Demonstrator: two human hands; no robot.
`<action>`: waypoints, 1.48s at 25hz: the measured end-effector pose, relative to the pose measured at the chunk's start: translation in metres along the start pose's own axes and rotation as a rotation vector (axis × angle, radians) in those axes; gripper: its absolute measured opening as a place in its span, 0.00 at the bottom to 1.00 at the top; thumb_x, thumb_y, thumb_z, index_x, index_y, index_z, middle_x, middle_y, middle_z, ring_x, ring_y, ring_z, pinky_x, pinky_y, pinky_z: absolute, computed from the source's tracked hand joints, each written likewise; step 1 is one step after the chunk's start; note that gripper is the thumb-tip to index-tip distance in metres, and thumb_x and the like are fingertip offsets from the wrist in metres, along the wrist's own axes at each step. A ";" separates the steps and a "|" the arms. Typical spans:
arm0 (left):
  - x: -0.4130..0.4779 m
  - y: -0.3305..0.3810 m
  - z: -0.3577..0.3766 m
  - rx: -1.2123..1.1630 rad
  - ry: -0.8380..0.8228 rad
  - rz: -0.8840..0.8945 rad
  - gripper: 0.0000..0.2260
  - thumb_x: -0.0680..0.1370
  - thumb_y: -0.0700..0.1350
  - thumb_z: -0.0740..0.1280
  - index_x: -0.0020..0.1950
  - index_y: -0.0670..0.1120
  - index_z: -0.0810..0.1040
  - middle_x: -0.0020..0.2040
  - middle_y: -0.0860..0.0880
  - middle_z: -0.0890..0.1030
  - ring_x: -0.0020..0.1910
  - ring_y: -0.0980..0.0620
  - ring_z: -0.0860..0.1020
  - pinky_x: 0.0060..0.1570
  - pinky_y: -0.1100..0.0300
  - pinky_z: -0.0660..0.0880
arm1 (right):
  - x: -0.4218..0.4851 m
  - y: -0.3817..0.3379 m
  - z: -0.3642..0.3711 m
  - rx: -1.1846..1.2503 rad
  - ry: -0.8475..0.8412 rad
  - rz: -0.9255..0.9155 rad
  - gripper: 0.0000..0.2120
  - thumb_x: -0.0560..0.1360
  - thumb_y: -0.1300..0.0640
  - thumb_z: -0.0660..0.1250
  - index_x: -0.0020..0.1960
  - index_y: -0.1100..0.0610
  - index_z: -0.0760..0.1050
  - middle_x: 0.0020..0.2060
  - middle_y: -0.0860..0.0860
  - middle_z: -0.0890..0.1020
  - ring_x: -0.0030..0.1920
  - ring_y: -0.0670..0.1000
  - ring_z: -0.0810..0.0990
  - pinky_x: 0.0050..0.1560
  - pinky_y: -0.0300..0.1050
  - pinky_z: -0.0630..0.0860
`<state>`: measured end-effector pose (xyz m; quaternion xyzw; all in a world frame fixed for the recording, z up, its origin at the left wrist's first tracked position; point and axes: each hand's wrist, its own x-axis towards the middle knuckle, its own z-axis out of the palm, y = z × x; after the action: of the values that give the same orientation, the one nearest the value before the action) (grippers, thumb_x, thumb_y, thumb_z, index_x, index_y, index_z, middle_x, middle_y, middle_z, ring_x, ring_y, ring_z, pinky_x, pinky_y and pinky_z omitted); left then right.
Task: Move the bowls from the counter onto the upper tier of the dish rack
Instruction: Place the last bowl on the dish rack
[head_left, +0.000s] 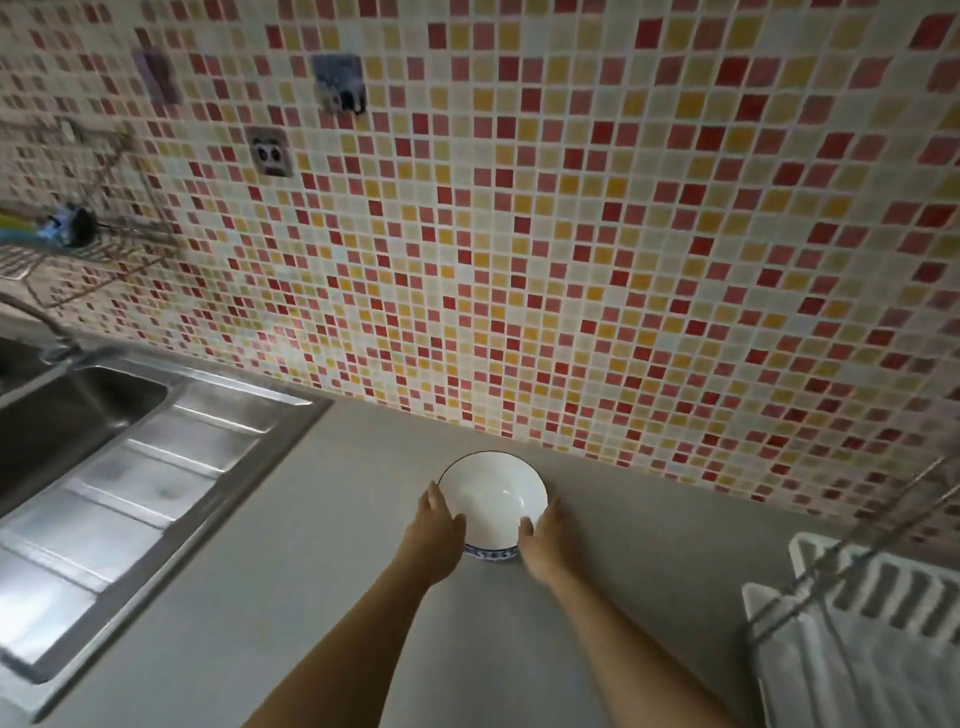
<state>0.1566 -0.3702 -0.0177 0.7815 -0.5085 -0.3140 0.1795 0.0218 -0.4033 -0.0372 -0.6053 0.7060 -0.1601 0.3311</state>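
Forearms: both bare arms reach forward from the bottom edge, converging on one bowl.
Left hand (440, 530): pressed against the bowl's left side, thumb hooked over the rim, grasping the bowl.
Right hand (543, 540): cupped on the bowl's right side, thumb inside the rim, grasping the bowl too.
Bowl (493, 501): white with a dark rim line and a blue-patterned foot, tilted so its opening faces the camera; it sits over the counter near the wall, and whether its foot touches the surface cannot be told.
Counter (311, 545): plain grey, bare on both sides of the arms.
Sink (104, 447): steel basin and ribbed drainboard at left, its raised edge well apart from the bowl.
Dish rack (857, 597): white slats and wire rails at the right edge, partly cut off by the frame, open counter between it and the right forearm.
Tiled wall (571, 260): red and yellow mosaic, meeting the counter just behind the bowl.
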 end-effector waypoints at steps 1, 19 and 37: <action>0.003 0.001 0.003 0.011 -0.011 -0.005 0.28 0.81 0.43 0.57 0.76 0.38 0.49 0.76 0.38 0.58 0.72 0.39 0.64 0.70 0.50 0.63 | 0.003 0.000 0.003 0.007 0.001 -0.012 0.27 0.79 0.58 0.58 0.75 0.63 0.53 0.72 0.59 0.66 0.69 0.58 0.69 0.67 0.47 0.67; -0.132 -0.005 -0.052 0.039 0.388 0.040 0.21 0.81 0.37 0.50 0.74 0.45 0.55 0.63 0.37 0.75 0.57 0.37 0.77 0.57 0.45 0.74 | -0.146 -0.001 -0.059 -0.015 0.118 -0.545 0.24 0.80 0.60 0.53 0.75 0.55 0.54 0.71 0.53 0.68 0.64 0.55 0.74 0.62 0.44 0.71; -0.446 0.151 -0.130 -0.529 0.836 1.018 0.20 0.79 0.56 0.50 0.63 0.43 0.57 0.48 0.49 0.73 0.36 0.62 0.73 0.28 0.77 0.70 | -0.426 -0.031 -0.292 0.373 0.848 -1.037 0.23 0.79 0.44 0.51 0.72 0.50 0.61 0.62 0.45 0.77 0.53 0.33 0.75 0.55 0.25 0.70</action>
<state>0.0136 -0.0341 0.3059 0.4321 -0.6059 0.0220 0.6676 -0.1277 -0.0522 0.3115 -0.6827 0.3547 -0.6388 0.0059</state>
